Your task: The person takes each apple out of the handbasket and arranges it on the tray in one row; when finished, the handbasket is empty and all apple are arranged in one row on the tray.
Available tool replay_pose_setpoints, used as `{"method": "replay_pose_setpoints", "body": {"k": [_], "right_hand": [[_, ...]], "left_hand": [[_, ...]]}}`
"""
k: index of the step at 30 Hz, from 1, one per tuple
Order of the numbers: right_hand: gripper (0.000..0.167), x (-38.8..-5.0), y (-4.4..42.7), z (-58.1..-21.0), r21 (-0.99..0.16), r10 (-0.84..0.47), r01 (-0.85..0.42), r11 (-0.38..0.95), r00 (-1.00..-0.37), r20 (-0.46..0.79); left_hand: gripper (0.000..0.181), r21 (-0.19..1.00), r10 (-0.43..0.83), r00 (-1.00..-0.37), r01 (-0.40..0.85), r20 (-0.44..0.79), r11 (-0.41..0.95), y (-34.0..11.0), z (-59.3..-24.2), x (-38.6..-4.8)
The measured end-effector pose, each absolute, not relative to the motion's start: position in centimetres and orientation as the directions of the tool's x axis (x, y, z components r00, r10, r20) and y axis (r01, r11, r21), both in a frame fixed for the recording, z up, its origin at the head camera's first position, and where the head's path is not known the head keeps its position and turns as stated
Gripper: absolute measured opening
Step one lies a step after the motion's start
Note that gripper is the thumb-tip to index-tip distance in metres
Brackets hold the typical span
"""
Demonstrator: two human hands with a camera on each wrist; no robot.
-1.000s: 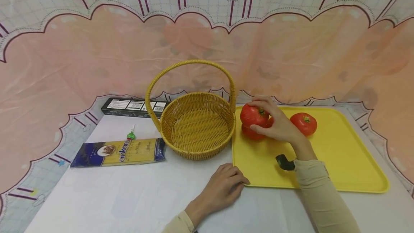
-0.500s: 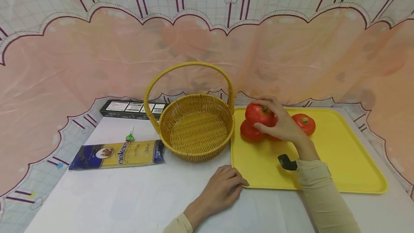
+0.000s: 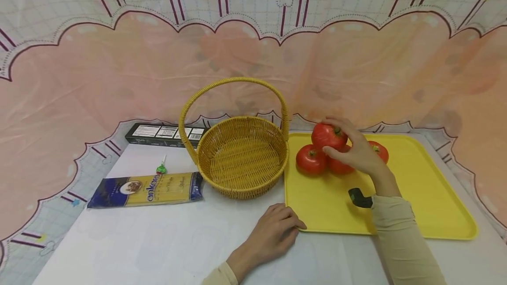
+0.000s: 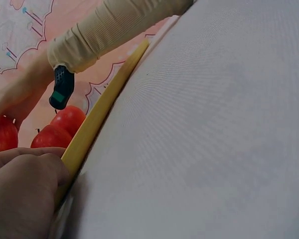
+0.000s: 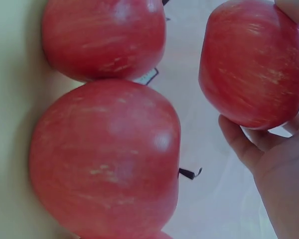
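My right hand [image 3: 356,148] holds a red apple [image 3: 328,136] above the yellow tray [image 3: 428,188], with thumb and fingers around its sides. Below it, a left apple [image 3: 311,160] and a middle apple [image 3: 340,162] sit side by side on the tray; a right apple [image 3: 379,151] is partly behind the hand. In the right wrist view, the held apple [image 5: 254,64] is apart from two touching apples, the nearer apple [image 5: 104,159] with a dark stem. My left hand [image 3: 273,232] grips the tray's near left corner, its curled fingers at the rim [image 4: 97,119] in the left wrist view.
A yellow wicker basket [image 3: 242,188] with a tall handle stands just left of the tray. Farther left lie a spaghetti pack [image 3: 146,189], a green-wrapped lollipop [image 3: 161,169] and a long black box [image 3: 166,134]. A patterned cloth [image 3: 253,56] rises behind.
The right hand has moved the held apple rightward, from over the left apple to over the middle one. The left apple now shows fully. The left hand has stayed at the tray corner.
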State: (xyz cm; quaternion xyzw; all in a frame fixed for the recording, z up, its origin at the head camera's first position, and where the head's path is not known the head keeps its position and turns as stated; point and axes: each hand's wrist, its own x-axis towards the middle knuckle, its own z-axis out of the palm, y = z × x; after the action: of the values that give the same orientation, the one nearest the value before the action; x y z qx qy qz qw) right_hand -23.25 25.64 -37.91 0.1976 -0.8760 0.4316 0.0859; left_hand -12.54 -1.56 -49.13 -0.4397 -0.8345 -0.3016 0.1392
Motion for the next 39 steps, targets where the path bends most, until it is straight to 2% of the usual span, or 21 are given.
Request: {"method": "replay_pose_setpoints", "body": {"k": [18,24,39], "right_hand": [[0.066,-22.9,28.1,-37.4,-0.659,-0.177,-0.347,0.667,-0.933,0.312],[0.058,-23.1,28.7,-37.4,-0.652,-0.180,-0.354,0.670,-0.930,0.320],[0.056,-23.1,30.6,-37.6,-0.637,-0.141,-0.338,0.693,-0.929,0.341]], "left_hand": [[0.018,0.371,0.647,-0.578,0.816,0.497,0.444,-1.6,-49.1,-12.4],[0.017,0.375,0.648,-0.578,0.816,0.496,0.440,-1.6,-49.1,-12.4],[0.017,0.382,0.651,-0.579,0.814,0.490,0.437,-1.6,-49.0,-12.5]]}}
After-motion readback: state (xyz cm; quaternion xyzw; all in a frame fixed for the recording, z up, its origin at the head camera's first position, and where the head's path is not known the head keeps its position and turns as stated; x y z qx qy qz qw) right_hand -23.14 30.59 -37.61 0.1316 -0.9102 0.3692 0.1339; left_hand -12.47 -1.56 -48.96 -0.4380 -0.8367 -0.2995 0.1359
